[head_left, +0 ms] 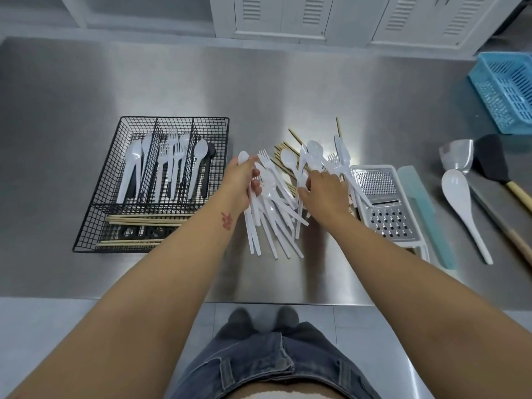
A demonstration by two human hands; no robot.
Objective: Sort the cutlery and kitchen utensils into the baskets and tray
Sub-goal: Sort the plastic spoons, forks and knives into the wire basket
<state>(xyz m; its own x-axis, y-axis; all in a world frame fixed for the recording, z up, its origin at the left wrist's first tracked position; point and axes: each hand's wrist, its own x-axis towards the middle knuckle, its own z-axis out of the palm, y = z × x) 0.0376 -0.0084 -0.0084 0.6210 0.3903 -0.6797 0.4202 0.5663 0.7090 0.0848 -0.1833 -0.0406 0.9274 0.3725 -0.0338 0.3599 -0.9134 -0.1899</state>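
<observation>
A pile of white plastic cutlery (273,214) lies on wooden chopsticks (283,152) in the middle of the steel table. My left hand (240,181) is shut on a white plastic spoon (243,157) and several other pieces at the pile's left side. My right hand (324,191) rests on the pile's right side, fingers closed around white pieces there. To the left stands a black wire tray (95,208) with white knives, forks and spoons upright in its three back compartments and chopsticks (144,218) across its front one.
Right of the pile lie a flat grater (383,203), a pale green scraper (426,214), a white ladle spoon (463,203), a metal scoop (457,156) and a black spatula (492,162). A blue plastic basket (506,90) stands at the far right edge.
</observation>
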